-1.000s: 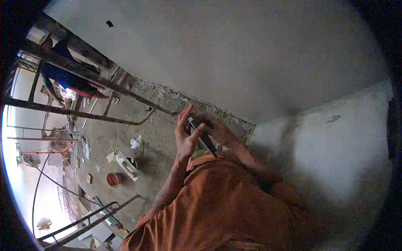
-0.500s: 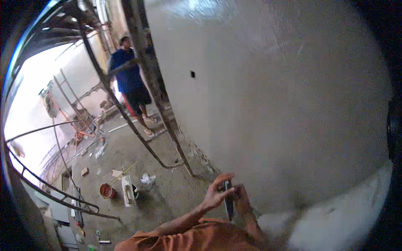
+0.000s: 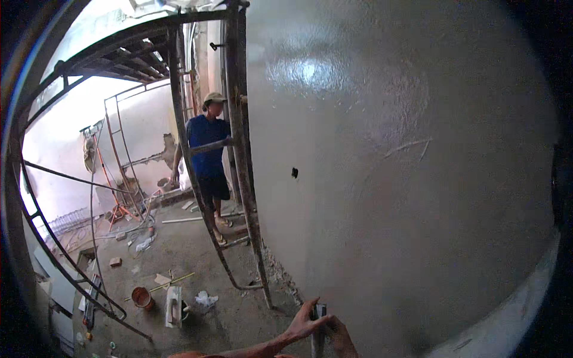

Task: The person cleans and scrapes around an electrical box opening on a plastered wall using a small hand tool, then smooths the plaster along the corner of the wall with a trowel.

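At the lower edge, my left hand [image 3: 303, 324] bends over the upper end of a narrow grey flat-sided tool [image 3: 318, 341], its forefinger and thumb around it. My right hand [image 3: 341, 338] is closed against the tool's right side, its fingers partly hidden. The tool stands roughly upright between the hands. Its lower part runs out of the picture, so its exact kind does not show. Just beyond the hands rises a smooth grey plastered wall [image 3: 382, 238], damp and shiny near the top, with a small dark hole [image 3: 295, 173] in it.
Left of the wall stands a rusty metal scaffold frame [image 3: 236, 149], with a co-worker in a blue shirt [image 3: 208, 134] behind it. On the floor are a reddish bucket [image 3: 142, 298], a rectangular plastering float [image 3: 173, 307], a crumpled plastic bag [image 3: 206, 299] and a brick [image 3: 116, 262].
My view has tilted upward, so the hands and tool sit lower in the picture. My left hand's fingers have drawn closer around the tool's upper end.
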A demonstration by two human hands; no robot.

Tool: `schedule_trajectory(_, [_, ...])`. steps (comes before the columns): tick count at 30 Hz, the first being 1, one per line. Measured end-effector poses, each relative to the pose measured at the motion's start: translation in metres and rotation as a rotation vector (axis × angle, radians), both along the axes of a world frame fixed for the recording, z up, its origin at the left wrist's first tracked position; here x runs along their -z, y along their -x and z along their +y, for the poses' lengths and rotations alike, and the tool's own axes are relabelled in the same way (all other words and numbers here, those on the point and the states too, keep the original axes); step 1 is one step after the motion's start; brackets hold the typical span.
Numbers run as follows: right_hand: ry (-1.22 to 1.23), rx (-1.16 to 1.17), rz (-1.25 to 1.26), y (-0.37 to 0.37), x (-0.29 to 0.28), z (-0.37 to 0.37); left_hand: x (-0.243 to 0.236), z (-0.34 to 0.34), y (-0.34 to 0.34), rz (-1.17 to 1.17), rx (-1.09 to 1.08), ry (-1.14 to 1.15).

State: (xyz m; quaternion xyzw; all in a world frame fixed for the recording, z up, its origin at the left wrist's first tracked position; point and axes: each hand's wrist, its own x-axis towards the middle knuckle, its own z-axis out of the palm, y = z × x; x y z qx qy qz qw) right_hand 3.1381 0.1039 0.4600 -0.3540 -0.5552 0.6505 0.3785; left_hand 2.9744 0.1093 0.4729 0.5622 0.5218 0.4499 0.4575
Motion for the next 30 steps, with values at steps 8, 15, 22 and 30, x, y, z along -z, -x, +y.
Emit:
schedule_trajectory(8, [0.173,0.045,0.052,0.014,-0.007,0.010,-0.021,-0.004,0.004,0.042,0.010,0.053])
schedule_trajectory(15, [0.155,0.035,0.069,0.019,-0.013,0.019,-0.029,-0.001,0.001,0.060,0.074,-0.088])
schedule_trajectory(22, [0.153,0.045,0.099,0.024,-0.017,0.021,-0.045,-0.010,-0.001,0.059,0.109,-0.195])
schedule_trajectory(30, [0.163,0.051,0.135,0.022,-0.011,0.015,-0.037,-0.021,-0.002,-0.429,0.139,-0.088])
